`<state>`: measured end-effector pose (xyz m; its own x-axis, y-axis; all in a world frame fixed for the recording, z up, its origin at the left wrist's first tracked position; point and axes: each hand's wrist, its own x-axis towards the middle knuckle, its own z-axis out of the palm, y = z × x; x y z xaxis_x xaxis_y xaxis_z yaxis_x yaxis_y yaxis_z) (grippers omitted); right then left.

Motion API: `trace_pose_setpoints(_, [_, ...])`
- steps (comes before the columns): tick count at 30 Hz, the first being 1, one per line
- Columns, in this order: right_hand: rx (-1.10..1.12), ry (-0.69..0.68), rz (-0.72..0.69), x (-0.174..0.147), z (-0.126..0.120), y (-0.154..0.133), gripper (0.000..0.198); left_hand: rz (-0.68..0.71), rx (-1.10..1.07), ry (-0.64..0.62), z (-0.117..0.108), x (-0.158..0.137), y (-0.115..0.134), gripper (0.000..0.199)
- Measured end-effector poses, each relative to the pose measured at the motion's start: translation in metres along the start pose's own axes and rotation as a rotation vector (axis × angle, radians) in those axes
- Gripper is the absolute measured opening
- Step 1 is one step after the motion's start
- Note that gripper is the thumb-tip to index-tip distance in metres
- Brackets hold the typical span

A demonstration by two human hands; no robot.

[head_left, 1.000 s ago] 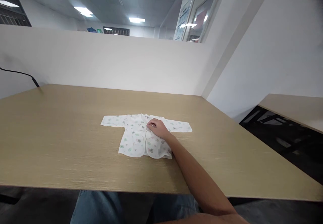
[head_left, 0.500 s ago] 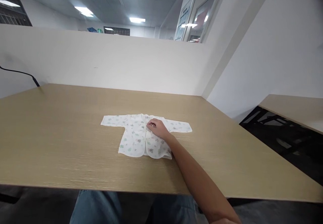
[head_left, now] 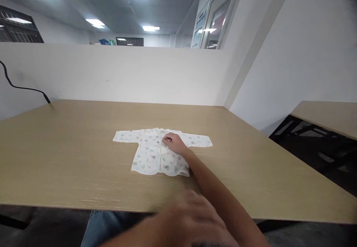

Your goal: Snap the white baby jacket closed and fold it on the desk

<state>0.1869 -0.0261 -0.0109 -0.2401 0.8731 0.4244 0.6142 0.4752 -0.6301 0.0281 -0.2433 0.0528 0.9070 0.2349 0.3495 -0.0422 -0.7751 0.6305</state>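
Observation:
A small white baby shirt (head_left: 149,154) with a print of little figures and leaves lies flat on the table, both sleeves spread to the sides and its front opening facing up. My right hand (head_left: 174,143) rests on the upper front, beside the opening below the collar. Its fingers are curled together on the cloth edge; the fingertips are partly hidden. Close to the camera, my left hand (head_left: 192,217) is smeared by motion in front of my right forearm, away from the shirt. Its fingers cannot be made out.
The wood-toned table (head_left: 83,180) ends at a low white partition (head_left: 139,76). A black cable (head_left: 26,88) comes down at the left rear corner. On the right, a white wall stands beside another table (head_left: 329,117) with a dark frame.
My left hand has come into view from below, in front of my right forearm. My right hand stays at the same place on the shirt. The camera has tilted slightly.

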Motion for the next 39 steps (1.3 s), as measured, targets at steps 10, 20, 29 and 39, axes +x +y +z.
trace_pose_setpoints(10, [-0.009, 0.024, -0.065, -0.004, 0.003, -0.001, 0.007, -0.458, 0.449, 0.509, -0.125, -0.003, -0.174, 0.015])
trace_pose_setpoints(20, [-0.028, -0.048, -0.183, -0.024, -0.012, -0.016, 0.009, -0.519, 0.423, 0.41, -0.119, -0.019, -0.19, 0.014])
trace_pose_setpoints(29, [-0.059, -0.071, -0.101, -0.027, -0.01, -0.019, 0.01, -0.561, 0.41, 0.398, -0.114, -0.013, -0.188, 0.023])
trace_pose_setpoints(39, [-0.139, -0.021, 0.063, -0.026, -0.005, -0.019, 0.005, -0.618, 0.278, 0.456, -0.113, -0.008, -0.197, 0.008])
